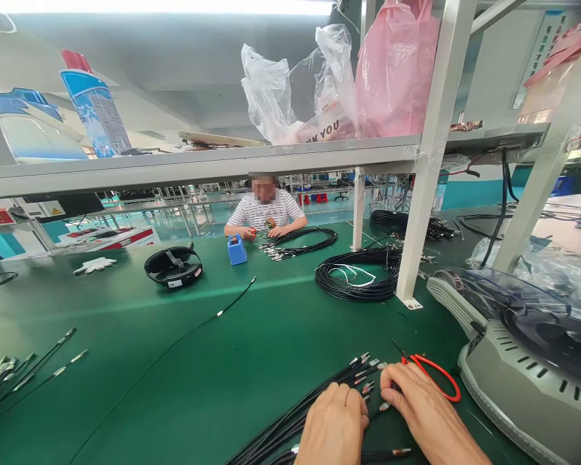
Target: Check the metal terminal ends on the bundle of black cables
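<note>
Here, black cables [314,403] end in metal connectors.

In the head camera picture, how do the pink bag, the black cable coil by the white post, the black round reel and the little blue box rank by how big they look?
1. pink bag
2. black cable coil
3. black round reel
4. blue box
All sit at differing depths, so true sizes may differ. The left hand and right hand look large only through nearness.

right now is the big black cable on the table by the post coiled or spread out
Coiled: the black cable lies in a round loop flat on the green table, beside the white post.
</note>
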Tool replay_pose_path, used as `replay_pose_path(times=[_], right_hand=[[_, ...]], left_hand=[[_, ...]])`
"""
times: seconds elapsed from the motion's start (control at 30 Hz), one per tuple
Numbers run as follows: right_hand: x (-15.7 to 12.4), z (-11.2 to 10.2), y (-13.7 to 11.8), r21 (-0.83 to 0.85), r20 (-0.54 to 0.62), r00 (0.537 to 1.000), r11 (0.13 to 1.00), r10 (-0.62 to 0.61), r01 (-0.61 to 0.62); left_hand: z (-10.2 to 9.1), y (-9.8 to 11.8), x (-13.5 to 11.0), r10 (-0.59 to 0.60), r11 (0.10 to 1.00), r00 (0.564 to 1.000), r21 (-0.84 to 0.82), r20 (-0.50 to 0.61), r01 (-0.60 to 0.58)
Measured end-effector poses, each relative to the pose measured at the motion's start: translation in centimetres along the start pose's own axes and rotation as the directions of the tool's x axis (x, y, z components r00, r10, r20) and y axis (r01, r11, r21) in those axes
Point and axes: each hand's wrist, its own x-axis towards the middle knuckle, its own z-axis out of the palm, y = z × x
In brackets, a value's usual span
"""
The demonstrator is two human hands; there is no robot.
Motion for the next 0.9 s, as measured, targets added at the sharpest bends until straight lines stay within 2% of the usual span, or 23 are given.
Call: replay_pose_path(times=[0.17, 0.3, 0.37, 0.43, 0.5, 0.57, 0.6, 0.67, 0.8, 0.9], right_hand=[[-0.6, -1.0, 0.4, 0.099, 0.046, 0.993, 0.989, 0.109, -0.113], [-0.9, -1.7, 0.2, 0.253, 0.104, 0.987, 0.957, 0.121, -0.144], [-1.0, -1.9, 0.0, 0.325, 0.119, 0.987, 0.936, 0.105, -0.138], [-1.1, -2.2, -0.4, 0.412, 0.131, 0.988, 0.901, 0.086, -0.133], [-1.1, -2.4, -0.9, 0.528, 0.142, 0.986, 0.837, 0.082, -0.145], [-1.1, -2.5, -1.3, 0.629, 0.154, 0.983, 0.757, 0.1, -0.176], [-1.1, -2.5, -1.5, 0.66, 0.16, 0.98, 0.726, 0.114, -0.193], [-1.0, -2.5, -1.6, 0.685, 0.164, 0.977, 0.698, 0.134, -0.211], [-1.1, -2.4, -1.3, 0.681, 0.137, 0.98, 0.705, 0.143, -0.198], [-1.3, -2.3, -1.2, 0.664, 0.135, 0.98, 0.721, 0.148, -0.2]], left_hand=[[0.5, -0.3, -0.2, 0.055, 0.998, 0.998, 0.034, -0.029, -0.054], [0.3, -0.2, -0.7, 0.087, 0.996, 0.991, 0.045, -0.105, -0.083], [0.1, -0.1, -0.9, 0.076, 0.995, 0.985, -0.05, -0.152, -0.085], [-0.1, -0.2, -0.9, 0.078, 0.968, 0.974, -0.215, -0.214, -0.125], [-0.2, -0.3, -0.6, 0.141, 0.918, 0.941, -0.316, -0.306, -0.24], [-0.2, -0.4, -0.4, 0.227, 0.884, 0.888, -0.298, -0.4, -0.361], [-0.1, -0.5, -0.2, 0.25, 0.873, 0.864, -0.285, -0.436, -0.397], [-0.2, -0.4, -0.1, 0.259, 0.857, 0.845, -0.291, -0.468, -0.424], [-0.5, -0.1, -0.1, 0.254, 0.837, 0.855, -0.341, -0.452, -0.428], [-0.5, -0.1, -0.2, 0.22, 0.851, 0.874, -0.353, -0.434, -0.389]])
